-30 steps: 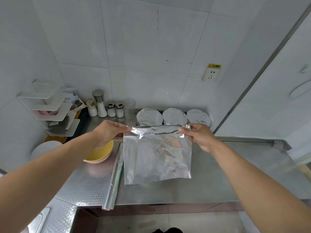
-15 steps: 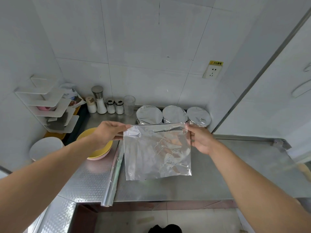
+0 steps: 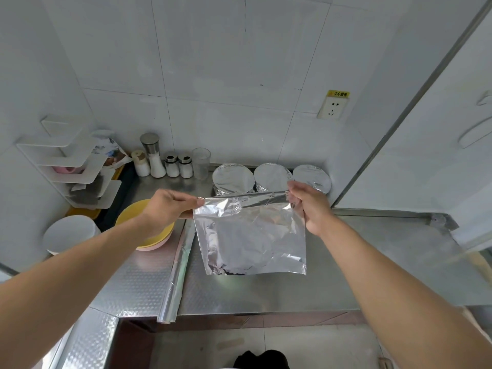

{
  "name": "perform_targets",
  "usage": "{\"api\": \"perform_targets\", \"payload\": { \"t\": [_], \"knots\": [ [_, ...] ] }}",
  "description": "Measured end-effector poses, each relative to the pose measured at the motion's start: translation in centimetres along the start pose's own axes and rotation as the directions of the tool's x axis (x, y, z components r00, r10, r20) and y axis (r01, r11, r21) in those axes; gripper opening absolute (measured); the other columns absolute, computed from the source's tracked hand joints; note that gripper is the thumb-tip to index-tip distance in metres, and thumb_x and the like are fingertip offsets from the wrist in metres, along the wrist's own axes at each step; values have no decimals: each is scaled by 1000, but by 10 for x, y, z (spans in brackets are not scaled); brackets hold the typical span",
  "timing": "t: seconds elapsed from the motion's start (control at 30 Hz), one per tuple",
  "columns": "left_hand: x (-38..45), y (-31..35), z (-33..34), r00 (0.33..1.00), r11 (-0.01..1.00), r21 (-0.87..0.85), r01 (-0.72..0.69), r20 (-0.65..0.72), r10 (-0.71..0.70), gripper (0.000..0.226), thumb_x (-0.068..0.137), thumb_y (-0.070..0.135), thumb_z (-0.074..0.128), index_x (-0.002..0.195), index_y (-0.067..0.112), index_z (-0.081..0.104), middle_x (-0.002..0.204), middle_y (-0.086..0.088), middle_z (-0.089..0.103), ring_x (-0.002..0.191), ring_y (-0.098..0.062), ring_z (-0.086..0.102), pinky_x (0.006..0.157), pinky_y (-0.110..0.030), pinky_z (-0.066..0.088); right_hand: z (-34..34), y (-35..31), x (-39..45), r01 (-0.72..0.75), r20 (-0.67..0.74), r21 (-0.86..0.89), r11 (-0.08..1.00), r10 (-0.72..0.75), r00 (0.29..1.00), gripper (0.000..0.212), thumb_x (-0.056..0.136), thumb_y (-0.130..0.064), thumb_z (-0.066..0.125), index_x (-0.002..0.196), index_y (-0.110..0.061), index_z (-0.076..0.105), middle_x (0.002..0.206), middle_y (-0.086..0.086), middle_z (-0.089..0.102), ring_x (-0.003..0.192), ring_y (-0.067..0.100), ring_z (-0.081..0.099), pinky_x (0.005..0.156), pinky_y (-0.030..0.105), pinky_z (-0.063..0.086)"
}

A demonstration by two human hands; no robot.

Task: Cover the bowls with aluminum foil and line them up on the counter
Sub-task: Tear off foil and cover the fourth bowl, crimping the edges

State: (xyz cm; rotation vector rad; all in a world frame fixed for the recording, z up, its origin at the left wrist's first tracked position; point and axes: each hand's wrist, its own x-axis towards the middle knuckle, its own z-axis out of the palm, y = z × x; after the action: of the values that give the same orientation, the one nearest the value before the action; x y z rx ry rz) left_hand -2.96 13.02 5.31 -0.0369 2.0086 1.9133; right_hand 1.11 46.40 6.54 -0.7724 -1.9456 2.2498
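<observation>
A torn sheet of aluminum foil [image 3: 253, 235] hangs in the air above the steel counter [image 3: 346, 262]. My left hand [image 3: 167, 206] pinches its top left corner and my right hand [image 3: 308, 203] pinches its top right corner. Three foil-covered bowls [image 3: 271, 175] stand in a row against the back wall, behind the sheet. A yellow bowl [image 3: 127, 217] stacked on a pink one sits uncovered under my left wrist. The foil roll [image 3: 178, 272] lies lengthwise on the counter, just left of the sheet.
Shakers and a clear cup [image 3: 201, 162] stand at the back left. A white tiered rack [image 3: 69, 166] hangs on the left wall above a white bowl [image 3: 69, 233]. A wall socket [image 3: 332, 107] is at the upper right. The counter's front edge runs below the sheet.
Both hands have stayed on the foil sheet's top corners and drawn slightly back toward me and lower in view; the sheet hangs much as before.
</observation>
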Motion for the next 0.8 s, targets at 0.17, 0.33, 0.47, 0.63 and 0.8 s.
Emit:
{"api": "perform_targets", "payload": {
  "t": [0.17,0.33,0.47,0.63,0.8],
  "knots": [
    [-1,3,0,1000,1000,-12,-10,-16,10,21,85,7,79,98,-9,76,95,-18,78,90,-28,77,72,-25,62,-5,-3,0,-66,25,52,996,65,998,26,96,4,60,116,-9,70,80,5,68,68,12,63,60,15,54],
    [-2,4,-5,999,998,62,-25,-34,27,22,84,11,80,98,-7,77,97,-19,78,91,-28,74,79,-31,64,-5,-10,2,-122,-46,94,988,127,991,22,99,-8,56,100,-23,72,85,-4,71,67,11,66,57,22,53],
    [-4,4,-9,999,998,56,-19,-28,20,21,86,8,78,99,-9,76,98,-20,78,91,-30,75,76,-29,64,-8,-11,2,-92,-13,14,996,92,996,17,101,-16,56,103,-25,70,96,2,69,76,18,67,69,32,56],
    [-6,4,-9,999,998,66,-19,-33,22,19,88,7,77,99,-8,76,96,-19,78,88,-27,75,71,-27,63,-5,-8,-2,-25,46,-54,998,27,999,11,98,-17,64,106,-22,71,103,4,68,86,23,67,80,40,60],
    [-4,1,-9,1000,998,65,3,-27,-1,24,90,10,75,102,-11,73,99,-21,77,84,-25,75,70,-27,63,-9,-5,-3,12,-4,-72,997,-13,1000,17,100,-19,64,116,-18,69,96,4,69,74,15,65,66,27,55]
  ]
}}
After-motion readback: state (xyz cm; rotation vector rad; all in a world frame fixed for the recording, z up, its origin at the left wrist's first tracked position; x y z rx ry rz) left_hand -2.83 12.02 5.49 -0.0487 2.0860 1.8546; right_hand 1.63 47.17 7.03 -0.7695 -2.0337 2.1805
